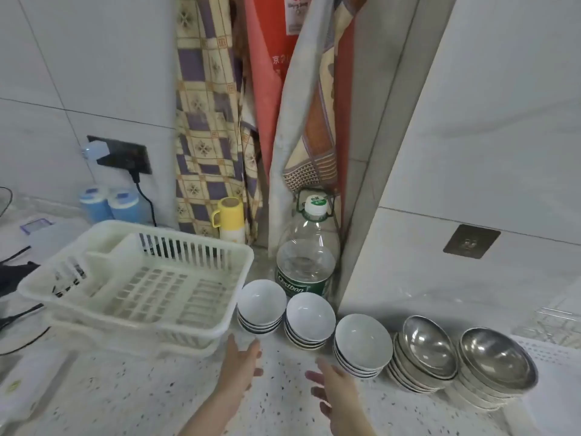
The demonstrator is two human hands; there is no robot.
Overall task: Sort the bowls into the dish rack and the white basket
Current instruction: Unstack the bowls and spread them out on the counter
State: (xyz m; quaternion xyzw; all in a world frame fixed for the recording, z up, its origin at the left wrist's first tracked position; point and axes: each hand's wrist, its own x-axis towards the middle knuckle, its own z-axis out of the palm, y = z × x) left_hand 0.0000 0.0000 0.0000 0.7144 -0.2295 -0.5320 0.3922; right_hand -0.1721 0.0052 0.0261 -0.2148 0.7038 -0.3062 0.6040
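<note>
Two bare hands, left hand point(240, 361) and right hand point(333, 387), reach from the lower centre of the frame toward rows of stacked bowls on a speckled bench point(125, 398).

Both sets of fingers are spread and released, holding nothing, and no bowl appears to have been sorted yet. The cream dish rack point(141, 278) fills the left middle of the frame, empty and nested on what may be the white basket beneath it, though only an edge shows. It is likely parked just beside the bowls to keep each transfer short. Three stacks of white bowls point(309, 319) run across the centre; two stacks of steel bowls point(430, 350) sit lower right, grouped by kind. A large water bottle point(306, 262) stands behind them, a yellow mug point(231, 218) beyond it.
</note>
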